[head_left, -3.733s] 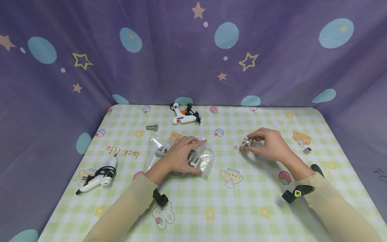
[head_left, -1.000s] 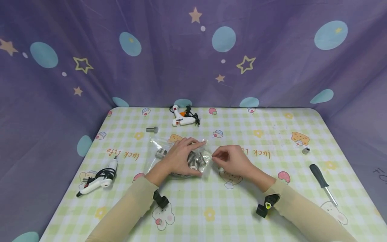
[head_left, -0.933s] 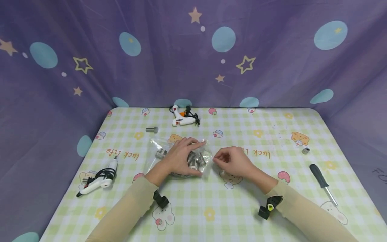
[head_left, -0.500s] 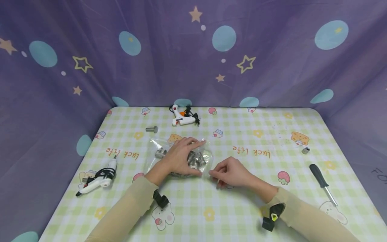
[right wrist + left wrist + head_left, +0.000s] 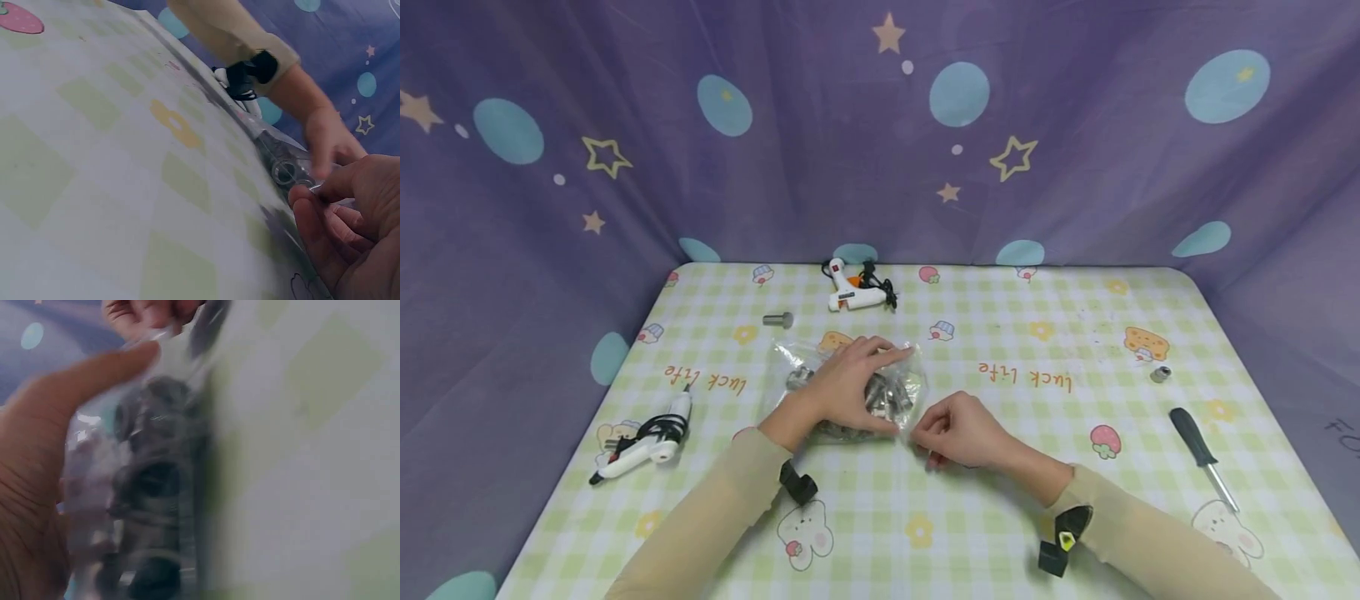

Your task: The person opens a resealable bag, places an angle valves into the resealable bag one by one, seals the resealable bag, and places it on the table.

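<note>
A clear plastic bag (image 5: 912, 377) of several shiny metal fittings lies on the checked tablecloth. My left hand (image 5: 842, 387) spans the top of the bag and grips it, thumb toward me and fingers at the far side. In the left wrist view its thumb lies along the plastic, with metal rings (image 5: 156, 481) showing through the film. At the bag's near right corner, my right hand (image 5: 962, 429) pinches the plastic edge between thumb and forefinger. The right wrist view shows those fingertips (image 5: 302, 195) together at the film, beside a ringed metal piece.
A white glue gun (image 5: 856, 296) with a black cord lies behind the bag, near a metal bolt (image 5: 778, 320). Another white corded tool (image 5: 655, 437) is at the left. A dark-handled screwdriver (image 5: 1195, 442) and a small metal cylinder (image 5: 1161, 374) lie at the right.
My right hand held a metal fitting to the right of the bag; it came left to the bag's edge, then slid down to the near corner. My left hand stayed put.
</note>
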Motion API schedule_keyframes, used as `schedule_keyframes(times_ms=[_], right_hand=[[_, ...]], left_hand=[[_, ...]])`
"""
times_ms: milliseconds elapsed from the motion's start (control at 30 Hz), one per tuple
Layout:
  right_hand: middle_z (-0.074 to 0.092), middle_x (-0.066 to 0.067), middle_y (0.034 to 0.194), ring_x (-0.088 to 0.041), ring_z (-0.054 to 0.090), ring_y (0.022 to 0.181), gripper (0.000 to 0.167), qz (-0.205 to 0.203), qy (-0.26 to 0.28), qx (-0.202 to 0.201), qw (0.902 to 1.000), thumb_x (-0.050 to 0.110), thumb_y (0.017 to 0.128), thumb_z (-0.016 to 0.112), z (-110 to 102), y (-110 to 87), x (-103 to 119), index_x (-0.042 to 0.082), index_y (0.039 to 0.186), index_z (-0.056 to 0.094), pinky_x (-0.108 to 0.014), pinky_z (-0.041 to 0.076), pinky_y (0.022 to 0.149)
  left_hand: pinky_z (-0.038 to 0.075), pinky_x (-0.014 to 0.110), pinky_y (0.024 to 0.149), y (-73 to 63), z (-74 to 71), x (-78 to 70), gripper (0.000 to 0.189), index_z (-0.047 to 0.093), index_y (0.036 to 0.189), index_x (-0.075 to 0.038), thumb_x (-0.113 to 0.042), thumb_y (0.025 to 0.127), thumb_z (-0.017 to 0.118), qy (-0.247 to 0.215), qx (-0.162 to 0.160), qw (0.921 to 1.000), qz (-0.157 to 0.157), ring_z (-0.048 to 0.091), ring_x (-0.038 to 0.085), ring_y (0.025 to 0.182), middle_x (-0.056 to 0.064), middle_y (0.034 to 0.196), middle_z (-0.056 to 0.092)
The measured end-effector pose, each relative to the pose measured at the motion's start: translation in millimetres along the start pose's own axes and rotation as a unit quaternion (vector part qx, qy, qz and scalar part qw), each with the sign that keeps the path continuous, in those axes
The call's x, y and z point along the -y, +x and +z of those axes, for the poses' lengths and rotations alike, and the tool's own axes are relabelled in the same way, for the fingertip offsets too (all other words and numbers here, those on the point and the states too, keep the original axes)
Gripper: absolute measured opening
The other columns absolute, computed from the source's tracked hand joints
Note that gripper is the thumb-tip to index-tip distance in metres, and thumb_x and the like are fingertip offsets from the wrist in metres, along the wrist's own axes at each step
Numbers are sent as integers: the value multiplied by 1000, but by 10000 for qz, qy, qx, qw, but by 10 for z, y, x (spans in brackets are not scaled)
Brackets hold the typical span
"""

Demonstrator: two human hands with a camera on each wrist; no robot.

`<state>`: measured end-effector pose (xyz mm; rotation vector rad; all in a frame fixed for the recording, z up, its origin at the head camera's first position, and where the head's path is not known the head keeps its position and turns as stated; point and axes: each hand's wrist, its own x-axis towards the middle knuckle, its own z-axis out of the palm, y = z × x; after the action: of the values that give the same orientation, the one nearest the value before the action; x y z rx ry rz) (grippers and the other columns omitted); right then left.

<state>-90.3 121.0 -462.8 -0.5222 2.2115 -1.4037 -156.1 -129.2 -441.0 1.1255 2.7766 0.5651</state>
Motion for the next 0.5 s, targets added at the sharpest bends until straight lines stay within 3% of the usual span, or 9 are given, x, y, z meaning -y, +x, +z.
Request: schedule_keyframes(times_ms=[67, 167, 267, 400, 500], right_hand=[[76, -2, 64, -17, 74, 55, 17, -43, -41, 22, 10000, 18, 99, 74, 13, 1, -3, 10, 89, 84, -33, 61, 56], [76, -2, 64, -17, 74, 54, 16, -90, -1, 41, 10000, 15, 99, 74, 26, -5, -7, 8, 87, 83, -32, 62, 57], [75, -1, 64, -16, 73, 54, 16, -118, -43, 38, 9999, 12, 98, 73, 26, -14, -17, 8, 85, 81, -31, 62, 57], [75, -1, 64, -16, 73, 54, 16, -160, -121, 23, 9998, 10, 97, 72, 11, -27, -25, 8, 83, 80, -30, 61, 57], [74, -3, 63, -17, 73, 54, 16, -174, -188, 19, 9997, 8, 96, 71, -2, -36, -26, 7, 83, 80, -29, 61, 58]], left_hand=[[50, 55, 104, 41, -52, 22, 103, 47, 162, -26, -65, 76, 87, -258, 80, 9996, 36, 56, 27, 130, 4, 149, 55], [52, 54, 105, 143, -117, 46, 74, 54, 158, -21, -53, 95, 75, -686, 64, 9976, -43, 60, 30, 130, 7, 149, 57], [58, 47, 100, 291, -143, 69, 49, 62, 149, -13, -37, 107, 62, -1031, -61, 9945, -173, 71, 27, 116, 10, 140, 68], [62, 36, 86, 489, -145, 100, 32, 75, 130, -7, -26, 107, 63, -1191, -137, 9919, -412, 77, 19, 90, 8, 113, 81], [61, 31, 81, 595, -151, 108, 20, 81, 113, -9, -23, 103, 70, -1286, -109, 9900, -570, 73, 13, 82, 4, 97, 81]])
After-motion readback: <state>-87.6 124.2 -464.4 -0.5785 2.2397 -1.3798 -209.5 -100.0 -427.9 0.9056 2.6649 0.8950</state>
